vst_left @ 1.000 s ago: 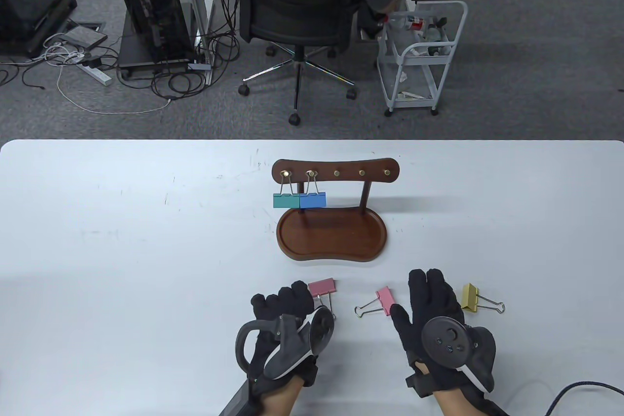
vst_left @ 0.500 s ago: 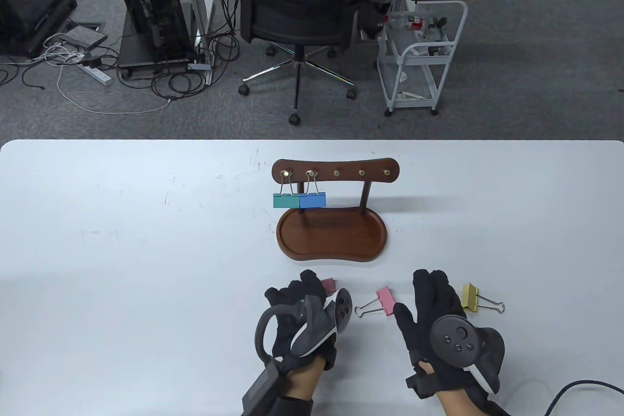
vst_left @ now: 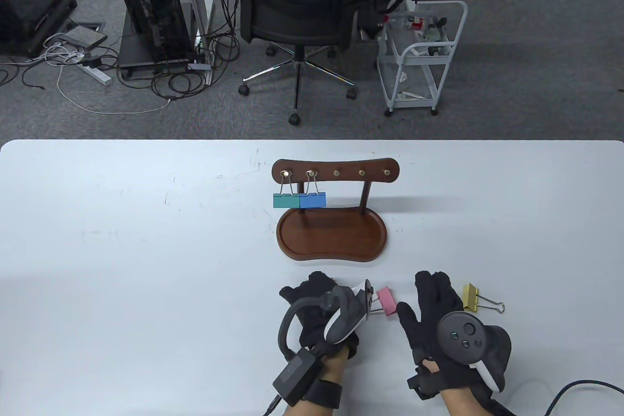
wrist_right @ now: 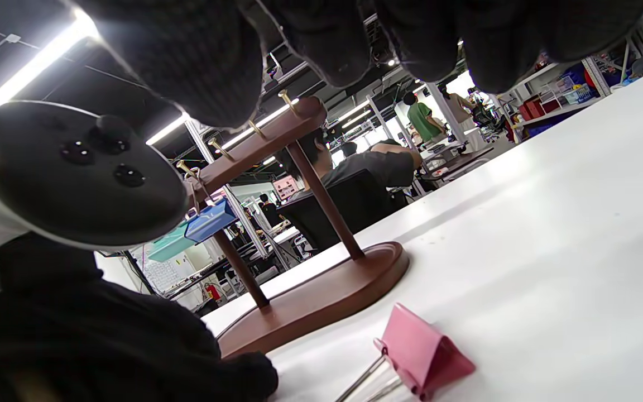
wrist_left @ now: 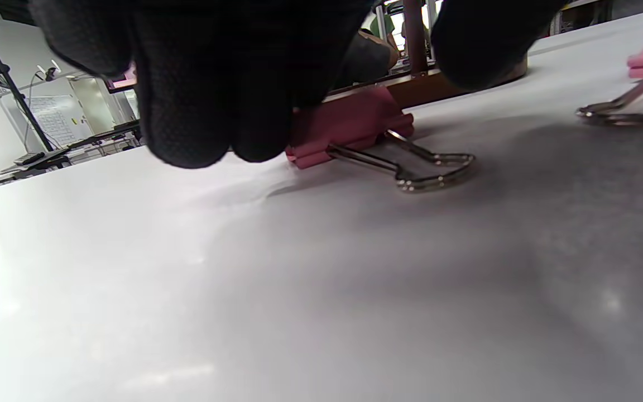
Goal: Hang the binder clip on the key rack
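The wooden key rack (vst_left: 336,173) stands mid-table with a teal clip (vst_left: 285,200) and a blue clip (vst_left: 313,199) hanging on its two left hooks. My left hand (vst_left: 319,291) is just in front of the rack's base (vst_left: 331,240), over a pink binder clip. In the left wrist view its fingers (wrist_left: 198,111) touch that clip (wrist_left: 355,125), which lies flat on the table; the thumb (wrist_left: 483,44) is apart from it. My right hand (vst_left: 431,294) rests flat and empty. A second pink clip (vst_left: 386,300) lies between the hands.
A yellow binder clip (vst_left: 470,296) lies right of my right hand. The rack's three right hooks (vst_left: 361,172) are bare. The second pink clip shows close in the right wrist view (wrist_right: 425,352), with the rack (wrist_right: 277,134) behind it.
My left hand has moved right and forward over the first pink clip, rolling so its tracker faces right. The right hand has barely moved.
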Tool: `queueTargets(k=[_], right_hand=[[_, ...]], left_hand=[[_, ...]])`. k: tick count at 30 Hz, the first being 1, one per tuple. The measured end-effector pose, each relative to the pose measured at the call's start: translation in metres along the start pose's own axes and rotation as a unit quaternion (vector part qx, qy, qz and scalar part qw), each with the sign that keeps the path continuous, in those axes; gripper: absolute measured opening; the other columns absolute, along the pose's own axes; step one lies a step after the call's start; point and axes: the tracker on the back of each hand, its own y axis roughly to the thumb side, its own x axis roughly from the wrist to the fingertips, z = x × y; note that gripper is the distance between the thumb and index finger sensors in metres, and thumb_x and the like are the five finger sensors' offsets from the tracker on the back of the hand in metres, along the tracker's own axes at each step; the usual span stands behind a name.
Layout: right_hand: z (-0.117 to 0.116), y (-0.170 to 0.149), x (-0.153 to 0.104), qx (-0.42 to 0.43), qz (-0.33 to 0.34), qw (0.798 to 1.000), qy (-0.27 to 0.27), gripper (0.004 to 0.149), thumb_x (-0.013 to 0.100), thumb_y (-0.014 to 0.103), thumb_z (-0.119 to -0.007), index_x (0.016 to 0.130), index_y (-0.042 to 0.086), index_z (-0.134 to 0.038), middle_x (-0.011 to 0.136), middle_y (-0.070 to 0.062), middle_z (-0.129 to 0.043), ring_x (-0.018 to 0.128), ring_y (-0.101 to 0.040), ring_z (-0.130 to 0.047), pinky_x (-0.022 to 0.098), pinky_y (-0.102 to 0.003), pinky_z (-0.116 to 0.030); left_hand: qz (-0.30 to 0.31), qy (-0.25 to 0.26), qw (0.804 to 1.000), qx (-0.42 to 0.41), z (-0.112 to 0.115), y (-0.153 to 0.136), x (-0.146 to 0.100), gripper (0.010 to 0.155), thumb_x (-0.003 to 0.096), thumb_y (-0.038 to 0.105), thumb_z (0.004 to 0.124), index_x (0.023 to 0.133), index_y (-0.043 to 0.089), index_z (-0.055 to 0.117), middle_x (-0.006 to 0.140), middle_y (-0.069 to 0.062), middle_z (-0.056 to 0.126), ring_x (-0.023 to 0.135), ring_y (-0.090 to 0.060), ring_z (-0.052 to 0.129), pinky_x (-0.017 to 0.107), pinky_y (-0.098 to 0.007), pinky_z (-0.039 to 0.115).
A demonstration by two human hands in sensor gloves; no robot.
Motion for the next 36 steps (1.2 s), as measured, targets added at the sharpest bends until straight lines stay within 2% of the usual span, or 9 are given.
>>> queueTargets(k=[13, 22, 36], right_hand=[[0.001, -0.002, 0.001, 0.011, -0.008, 1.0, 0.003, 0.076, 0.055, 0.04, -0.079, 0.111, -0.004, -0.055, 0.108, -0.046, -0.05, 0.088, -0.069, -0.06, 0.058, -0.076, -0.055], [0.001, -0.003, 0.001, 0.017, -0.014, 1.0, 0.008, 0.076, 0.055, 0.041, -0.079, 0.111, -0.004, -0.055, 0.108, -0.046, -0.05, 0.087, -0.069, -0.061, 0.058, -0.076, -0.055], [0.002, -0.004, 0.002, 0.023, -0.019, 0.999, 0.013, 0.076, 0.054, 0.041, -0.079, 0.11, -0.005, -0.056, 0.108, -0.046, -0.05, 0.087, -0.069, -0.061, 0.058, -0.076, -0.055]], left_hand=[[-0.025, 0.009, 0.999, 0.045, -0.003, 0.006, 0.006, 0.077, 0.0561, 0.056, 0.078, 0.102, -0.005, 0.077, 0.087, -0.03, 0.096, 0.07, -0.049, 0.102, 0.065, -0.071, 0.068], [-0.034, 0.009, 0.998, 0.045, -0.014, 0.002, -0.002, 0.077, 0.0553, 0.056, 0.08, 0.101, -0.006, 0.077, 0.085, -0.029, 0.097, 0.07, -0.048, 0.104, 0.065, -0.069, 0.069], [-0.04, 0.011, 0.998, 0.037, -0.015, 0.001, -0.001, 0.074, 0.0554, 0.052, 0.082, 0.101, -0.006, 0.077, 0.084, -0.028, 0.097, 0.07, -0.045, 0.104, 0.066, -0.07, 0.068]])
